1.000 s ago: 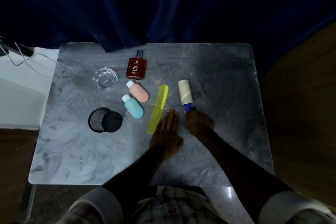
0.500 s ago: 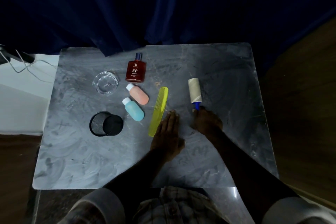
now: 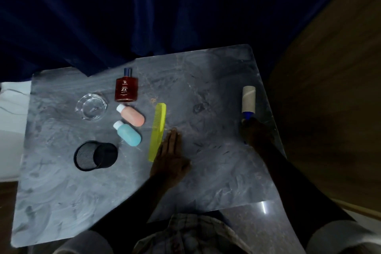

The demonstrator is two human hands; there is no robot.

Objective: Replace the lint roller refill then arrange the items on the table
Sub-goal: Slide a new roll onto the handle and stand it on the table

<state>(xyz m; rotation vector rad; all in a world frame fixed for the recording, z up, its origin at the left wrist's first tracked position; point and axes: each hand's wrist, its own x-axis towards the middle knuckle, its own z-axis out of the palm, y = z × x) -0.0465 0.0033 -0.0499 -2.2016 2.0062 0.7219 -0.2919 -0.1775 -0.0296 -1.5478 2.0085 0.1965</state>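
The right hand (image 3: 256, 133) is closed around the blue handle of the lint roller (image 3: 248, 101), near the right edge of the grey table (image 3: 216, 181). The roller lies along the surface, its bare cardboard core pointing away from the person. The left hand (image 3: 171, 154) rests flat and open on the table, palm down, gripping nothing; its fingertips (image 3: 173, 131) sit just beside the near half of the yellow comb (image 3: 157, 132). Whether they touch the comb cannot be told.

Left of the comb lie two small bottles side by side, one pink (image 3: 132, 117), one blue (image 3: 128, 134). Beyond them stands a red perfume bottle (image 3: 126, 88). A glass ashtray (image 3: 91, 107) sits to its left. A black mesh cup (image 3: 95, 155) lies tipped on its side near the left edge.
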